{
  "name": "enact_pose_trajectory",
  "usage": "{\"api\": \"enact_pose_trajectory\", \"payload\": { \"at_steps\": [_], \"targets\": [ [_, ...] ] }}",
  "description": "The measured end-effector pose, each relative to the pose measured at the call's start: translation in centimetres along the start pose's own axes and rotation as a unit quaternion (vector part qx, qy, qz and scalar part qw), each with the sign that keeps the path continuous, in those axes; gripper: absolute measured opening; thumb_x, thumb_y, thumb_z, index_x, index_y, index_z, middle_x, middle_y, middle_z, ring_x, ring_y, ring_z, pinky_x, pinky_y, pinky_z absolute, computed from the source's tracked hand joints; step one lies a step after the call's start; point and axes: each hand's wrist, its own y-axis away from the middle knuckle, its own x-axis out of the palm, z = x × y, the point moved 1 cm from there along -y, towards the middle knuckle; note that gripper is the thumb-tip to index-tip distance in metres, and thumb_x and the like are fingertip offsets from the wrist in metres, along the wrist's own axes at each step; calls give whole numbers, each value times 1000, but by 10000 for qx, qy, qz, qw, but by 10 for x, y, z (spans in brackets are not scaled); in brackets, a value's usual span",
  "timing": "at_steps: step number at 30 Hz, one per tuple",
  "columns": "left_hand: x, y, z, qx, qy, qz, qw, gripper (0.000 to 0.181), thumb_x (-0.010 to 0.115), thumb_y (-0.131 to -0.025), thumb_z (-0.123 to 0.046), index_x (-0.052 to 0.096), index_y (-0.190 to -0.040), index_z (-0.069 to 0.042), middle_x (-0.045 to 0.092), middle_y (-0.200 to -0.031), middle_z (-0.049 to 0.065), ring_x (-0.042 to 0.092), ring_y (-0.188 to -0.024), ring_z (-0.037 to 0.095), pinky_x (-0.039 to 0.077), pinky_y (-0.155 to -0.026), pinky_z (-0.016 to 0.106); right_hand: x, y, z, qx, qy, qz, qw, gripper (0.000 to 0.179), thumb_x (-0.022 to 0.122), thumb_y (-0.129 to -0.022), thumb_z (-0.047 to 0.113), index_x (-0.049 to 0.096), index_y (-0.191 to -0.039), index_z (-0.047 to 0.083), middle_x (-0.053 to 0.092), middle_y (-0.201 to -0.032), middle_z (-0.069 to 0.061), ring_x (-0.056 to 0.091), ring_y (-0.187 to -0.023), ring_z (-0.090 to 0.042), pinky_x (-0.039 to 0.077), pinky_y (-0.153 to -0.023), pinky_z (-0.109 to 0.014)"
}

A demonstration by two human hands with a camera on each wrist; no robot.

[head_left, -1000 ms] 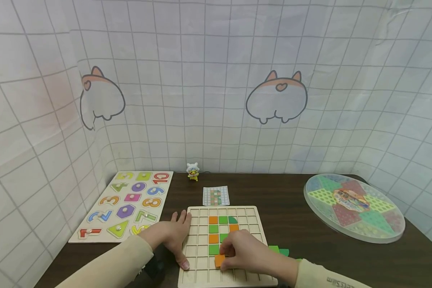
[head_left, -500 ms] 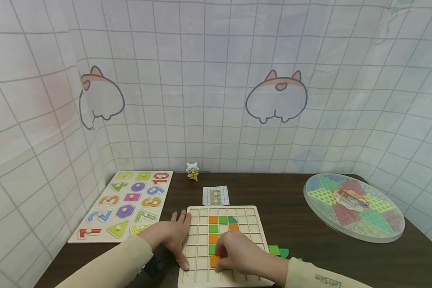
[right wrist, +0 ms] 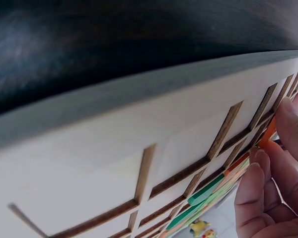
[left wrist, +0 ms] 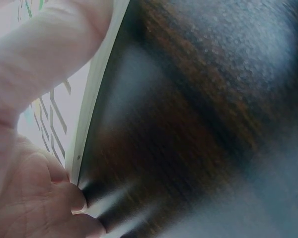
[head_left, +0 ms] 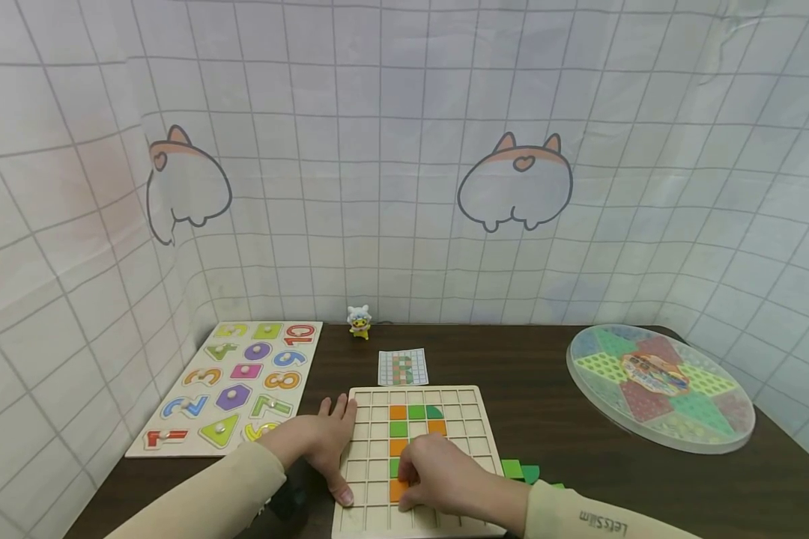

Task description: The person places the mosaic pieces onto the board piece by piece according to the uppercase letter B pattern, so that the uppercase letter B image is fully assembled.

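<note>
A pale wooden grid board [head_left: 468, 404] lies on the dark table. My left hand [head_left: 325, 442] rests along its left edge, fingers straight and thumb on the board; the left wrist view shows the thumb over the board's rim [left wrist: 92, 104]. My right hand [head_left: 441, 475] pinches an orange square tile [head_left: 397, 491] at a cell low on the grid. Thumb and fingertips flank that orange tile [right wrist: 269, 131] in the right wrist view. Above it are orange and green squares, such as a green tile [head_left: 398, 429], plus a dark green rounded tile [head_left: 434, 412]. My right hand hides some cells.
Behind the board lies a patterned grid card [head_left: 403, 367], with a small figurine [head_left: 359, 322] farther back. A number puzzle [head_left: 232, 389] lies at left, a round star-patterned game board [head_left: 661, 389] at right. Loose green tiles [head_left: 511, 469] lie right of the board.
My right hand has moved slightly left with the orange tile, which has gone from tilted and off the column to lined up under the green square. My left hand has stayed put.
</note>
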Motion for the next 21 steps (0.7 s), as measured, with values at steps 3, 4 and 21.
{"api": "enact_pose_trajectory", "payload": {
  "at_steps": [3, 4, 21],
  "targets": [
    [-1, 1, -1, 5, -4, 0, 10000, 161, 84, -43, -83, 11, -164, -6, 10, -172, 19, 9, -158, 45, 27, -122, 58, 0, 0, -1, -84, 114, 7, 9999, 19, 92, -75, 22, 78, -77, 10, 60, -65, 12, 45, -62, 1, 42, -58, -17],
    [-1, 2, -1, 7, -5, 1, 10000, 161, 84, -43, -83, 11, -164, -6, 10, -172, 19, 9, -158, 45, 27, -123, 58, 0, 0, -1, -116, 140, 6, 9998, 19, 92, -76, 23, 77, -77, 11, 60, -65, 12, 45, -61, 2, 42, -58, -17],
    [-1, -1, 0, -43, 78, 16, 10000, 163, 84, -41, -83, 10, -164, -6, 9, -172, 20, 9, -158, 45, 27, -123, 58, 1, -2, 2, -307, 377, -95, 9988, 11, 86, -80, 10, 80, -72, 14, 72, -70, 11, 56, -66, 6, 47, -62, -13]
  ]
}}
